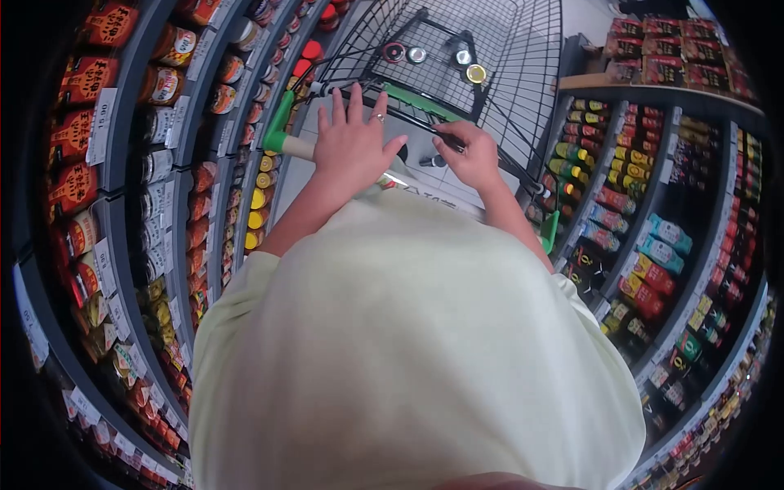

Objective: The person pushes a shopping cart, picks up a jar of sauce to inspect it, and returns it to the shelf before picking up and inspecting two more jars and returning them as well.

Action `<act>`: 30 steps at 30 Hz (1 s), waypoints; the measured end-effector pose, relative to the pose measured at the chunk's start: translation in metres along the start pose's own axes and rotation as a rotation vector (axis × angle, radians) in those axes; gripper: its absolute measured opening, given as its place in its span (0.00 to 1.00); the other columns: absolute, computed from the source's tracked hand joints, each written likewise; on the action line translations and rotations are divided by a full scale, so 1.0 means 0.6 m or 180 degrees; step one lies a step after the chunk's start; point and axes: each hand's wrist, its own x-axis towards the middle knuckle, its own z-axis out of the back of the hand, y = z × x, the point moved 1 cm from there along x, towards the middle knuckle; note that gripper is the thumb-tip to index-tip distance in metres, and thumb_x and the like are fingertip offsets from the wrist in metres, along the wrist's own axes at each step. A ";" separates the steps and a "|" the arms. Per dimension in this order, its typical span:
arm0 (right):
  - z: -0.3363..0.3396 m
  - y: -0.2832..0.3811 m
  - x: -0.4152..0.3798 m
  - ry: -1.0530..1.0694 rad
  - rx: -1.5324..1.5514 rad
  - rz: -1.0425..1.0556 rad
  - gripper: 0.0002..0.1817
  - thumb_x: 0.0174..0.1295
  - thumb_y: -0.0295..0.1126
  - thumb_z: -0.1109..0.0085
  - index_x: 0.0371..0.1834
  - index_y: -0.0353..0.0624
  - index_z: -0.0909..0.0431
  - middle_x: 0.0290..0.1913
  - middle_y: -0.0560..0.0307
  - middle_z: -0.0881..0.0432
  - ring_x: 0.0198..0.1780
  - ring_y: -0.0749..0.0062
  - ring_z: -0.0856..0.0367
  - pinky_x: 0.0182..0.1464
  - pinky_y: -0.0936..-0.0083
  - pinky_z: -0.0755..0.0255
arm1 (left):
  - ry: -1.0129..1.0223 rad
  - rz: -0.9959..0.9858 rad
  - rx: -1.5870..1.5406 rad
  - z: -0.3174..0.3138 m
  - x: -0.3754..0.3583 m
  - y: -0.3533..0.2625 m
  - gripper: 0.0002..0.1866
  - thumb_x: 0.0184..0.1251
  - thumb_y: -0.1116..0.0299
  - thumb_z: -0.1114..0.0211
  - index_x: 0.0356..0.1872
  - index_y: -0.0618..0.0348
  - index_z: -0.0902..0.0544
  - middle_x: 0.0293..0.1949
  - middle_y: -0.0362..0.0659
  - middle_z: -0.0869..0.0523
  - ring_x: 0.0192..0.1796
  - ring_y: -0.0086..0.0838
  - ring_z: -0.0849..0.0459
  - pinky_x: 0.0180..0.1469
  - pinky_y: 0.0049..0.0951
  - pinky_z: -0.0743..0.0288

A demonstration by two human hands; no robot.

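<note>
My left hand (351, 140) is open, its fingers spread over the handle side of a wire shopping cart (510, 33), with a ring on one finger. To its right, my right hand (471, 155) is closed, thumb against fingers, around a dark, thin thing at the cart's near edge; I cannot make out whether it is part of the cart. Below my hands runs the cart's handle (298, 147), with a green bracket (279, 118) at its left end; my shirt hides part of it. Inside the cart stand several jars, one with a gold lid (476, 74) and one with a dark red-rimmed lid (394, 52).
Shelves of jars and packets (167, 86) with price tags line the left side. Shelves of bottles and pouches (645, 282) line the right. Stacked red-brown boxes (670, 53) sit on top at the far right. Light floor tiles (457, 184) show beneath the cart.
</note>
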 end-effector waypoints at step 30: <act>-0.009 0.035 0.006 0.0427 0.0218 -0.0026 0.14 0.59 0.35 0.36 0.48 0.46 0.18 0.37 0.53 0.16 0.38 0.63 0.15 0.40 0.72 0.25 | -0.0837 -0.0521 -0.0545 -0.024 -0.117 0.080 0.26 0.64 0.50 0.40 0.61 0.48 0.20 0.66 0.41 0.26 0.70 0.41 0.34 0.71 0.55 0.56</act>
